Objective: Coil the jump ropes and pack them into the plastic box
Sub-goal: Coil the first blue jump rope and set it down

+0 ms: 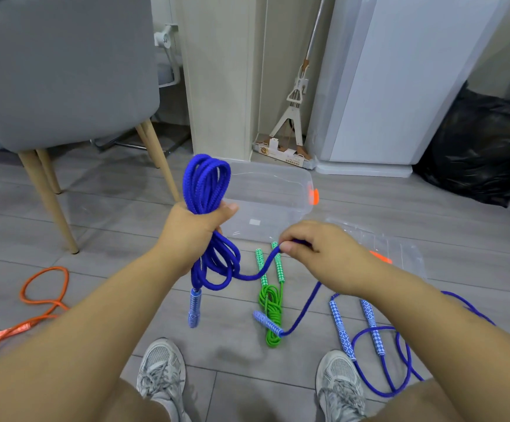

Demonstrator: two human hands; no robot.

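Observation:
My left hand point(197, 225) grips a bundle of blue jump rope point(206, 184) coils, loops standing above the fist and hanging below it. One blue handle point(194, 307) dangles under the coils. My right hand point(311, 251) pinches the free run of the same rope, which drops to its other handle point(267, 323) on the floor. The clear plastic box point(273, 197) with an orange latch lies just behind my hands. A coiled green rope point(270, 300) lies on the floor below my hands. A second blue rope point(378, 357) lies loose at the right, an orange rope point(39, 300) at the left.
A grey chair point(65, 71) with wooden legs stands at the back left. A mop point(293, 117) leans between a beige cabinet and a white appliance point(400, 86). A black bag point(479, 147) sits at the far right. The clear box lid point(400, 248) lies right of the box. My shoes point(161, 373) are below.

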